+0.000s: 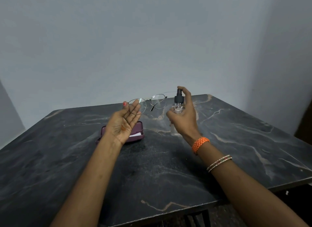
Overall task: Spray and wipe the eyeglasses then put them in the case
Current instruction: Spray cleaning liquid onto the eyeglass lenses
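Thin wire-framed eyeglasses [155, 101] are held up above the table, temples unfolded. My left hand [125, 120], palm up, pinches the left lens rim between thumb and fingers. My right hand [183, 113] grips a small clear spray bottle [177, 108] with a black pump top, index finger resting on the pump, nozzle facing the right lens from close by. A maroon eyeglass case [136, 135] lies on the table below my left hand, partly hidden by my wrist, with something white showing at its opening.
A dark marble-patterned table [160, 167] fills the lower view, its front edge near the bottom. A pale wall rises behind. A dark brown object [305, 123] stands at the right edge. An orange band and thin bangles circle my right wrist.
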